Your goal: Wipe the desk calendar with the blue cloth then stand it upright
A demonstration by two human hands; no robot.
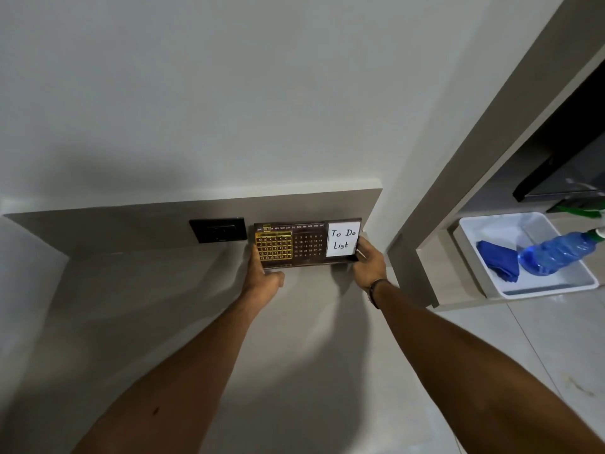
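Both hands hold the desk calendar upright on the worktop.
The left hand (263, 276) and right hand (370, 263) grip the ends of the desk calendar (306, 244), which stands at the worktop (163, 306) back; the blue cloth (497, 262) lies in a white tray (550, 286).

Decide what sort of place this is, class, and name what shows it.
Probably a home or hotel-room desk nook: a built-in desk with a wall socket, a desk calendar with a to-do note, and a tiled floor.

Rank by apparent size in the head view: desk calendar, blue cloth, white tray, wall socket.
1. white tray
2. desk calendar
3. and 4. wall socket and blue cloth look alike; unranked.
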